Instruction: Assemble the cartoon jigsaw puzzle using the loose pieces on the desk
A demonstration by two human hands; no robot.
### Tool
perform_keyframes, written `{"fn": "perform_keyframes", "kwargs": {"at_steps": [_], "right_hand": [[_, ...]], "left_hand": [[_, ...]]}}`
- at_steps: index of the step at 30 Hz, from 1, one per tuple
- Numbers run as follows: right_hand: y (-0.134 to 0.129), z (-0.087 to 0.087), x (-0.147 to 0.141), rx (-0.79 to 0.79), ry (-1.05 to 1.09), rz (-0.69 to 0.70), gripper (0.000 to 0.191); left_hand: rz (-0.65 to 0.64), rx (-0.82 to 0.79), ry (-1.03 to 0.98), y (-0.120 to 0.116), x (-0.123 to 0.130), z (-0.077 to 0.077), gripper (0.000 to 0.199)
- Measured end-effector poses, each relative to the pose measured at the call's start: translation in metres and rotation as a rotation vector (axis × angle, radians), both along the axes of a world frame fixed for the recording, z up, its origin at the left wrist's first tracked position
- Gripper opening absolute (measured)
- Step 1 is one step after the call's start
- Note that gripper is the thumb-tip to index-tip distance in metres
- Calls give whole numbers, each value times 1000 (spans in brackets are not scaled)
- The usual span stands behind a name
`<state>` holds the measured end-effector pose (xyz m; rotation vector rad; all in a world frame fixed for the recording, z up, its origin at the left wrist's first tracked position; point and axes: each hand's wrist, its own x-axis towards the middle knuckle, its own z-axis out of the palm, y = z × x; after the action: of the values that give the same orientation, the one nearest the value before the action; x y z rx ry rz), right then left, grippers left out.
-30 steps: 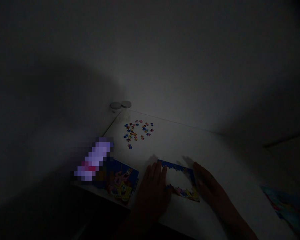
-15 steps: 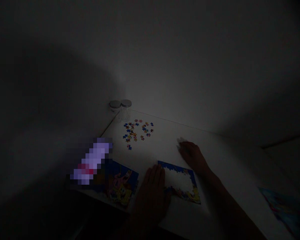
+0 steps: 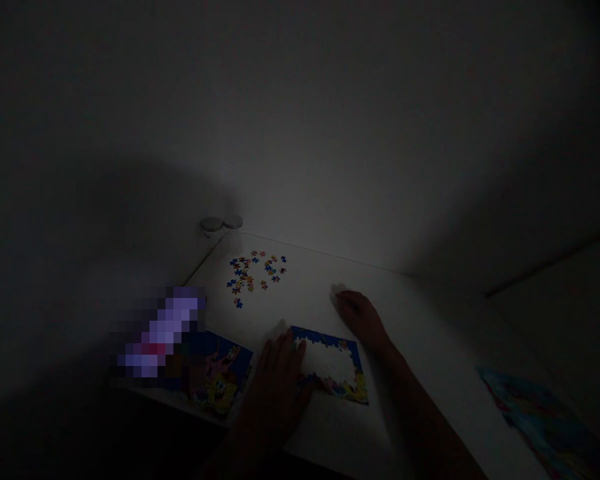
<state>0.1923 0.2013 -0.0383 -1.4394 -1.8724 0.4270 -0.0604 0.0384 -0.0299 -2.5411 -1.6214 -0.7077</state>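
Note:
A partly assembled jigsaw puzzle (image 3: pixel 361 373) lies on the white table, its border joined around a bare white middle. My left hand (image 3: pixel 280 377) rests at its left edge with fingers spread, touching or overlapping that side. Beyond the upper right corner, my right hand (image 3: pixel 364 319) lies low on the table, fingers together and slightly bent, and no piece shows in it. Several loose puzzle pieces (image 3: pixel 250 272) are scattered farther back on the left. A cartoon picture (image 3: pixel 220 377) with yellow and pink figures sits left of my left hand. The light is very dim.
Two clear jars with silvery lids (image 3: pixel 233 221) stand at the table's back left corner, by the wall. A pixelated purple-white patch (image 3: pixel 167 327) covers something at the left edge. At the lower right lies a bluish picture sheet (image 3: pixel 535 407).
The view has swung right and slightly up, so everything sits farther left. My left hand's fingers have spread apart a little. My right hand stays near the puzzle's upper right corner.

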Motion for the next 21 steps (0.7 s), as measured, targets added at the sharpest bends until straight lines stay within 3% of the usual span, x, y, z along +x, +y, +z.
{"fn": "perform_keyframes", "kwargs": {"at_steps": [4,7,9,11,16,21], "right_hand": [[0,0,4,-67,85,-15,41],[0,4,4,-107,125,-15,39],[0,7,4,-123,143,-9,37],[0,8,4,-130,153,5,36],[2,3,6,-129,175,13,35],[2,5,5,-119,186,10,38]], "left_hand": [[87,-201,-20,17,-27,30,39],[336,-353,101,45,-52,51,37],[486,-401,184,62,-65,57,39],[542,-399,211,74,-73,57,40],[538,-402,231,94,-81,50,36],[429,-429,187,107,-101,48,32]]}}
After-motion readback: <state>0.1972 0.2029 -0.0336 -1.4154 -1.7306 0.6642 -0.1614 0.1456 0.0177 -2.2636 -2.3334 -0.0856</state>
